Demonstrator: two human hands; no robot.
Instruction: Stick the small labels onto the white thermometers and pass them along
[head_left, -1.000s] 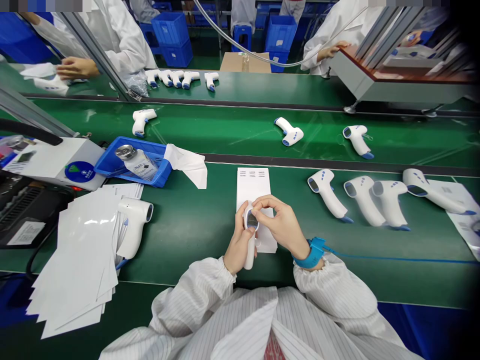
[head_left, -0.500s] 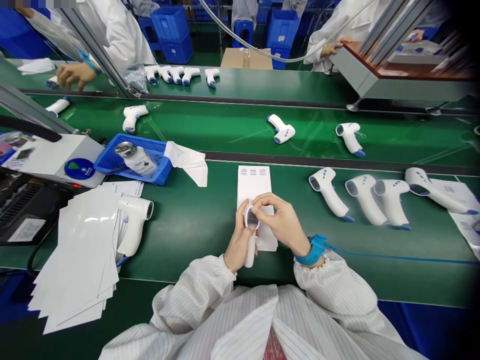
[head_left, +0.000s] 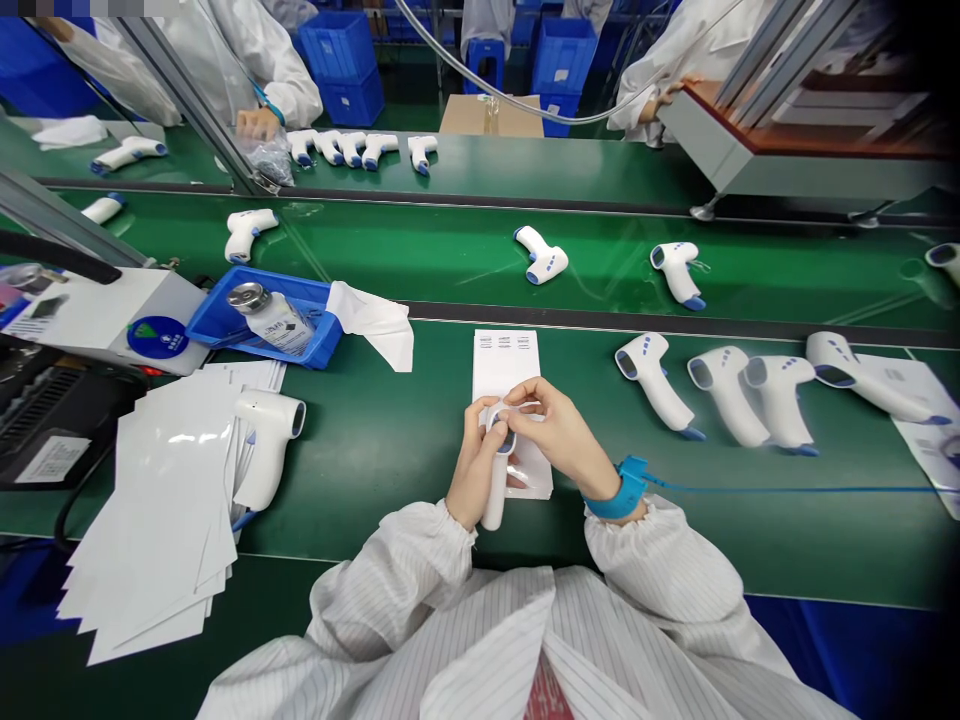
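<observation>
Left fingers higher on smooth plastic thermometer

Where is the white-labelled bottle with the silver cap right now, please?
In the head view's left half, the silver-capped bottle lies tilted inside the rectangular blue plastic tray, left of the white wipe and beyond the stacked white paper sheets.

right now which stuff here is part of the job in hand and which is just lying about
Seems in use:
white handheld device, held in the left hand, right hand at its screen end
printed white sheet beneath the hands

Seems just lying about:
blue tray
bottle in it
white cloth at its edge
stack of papers
</observation>
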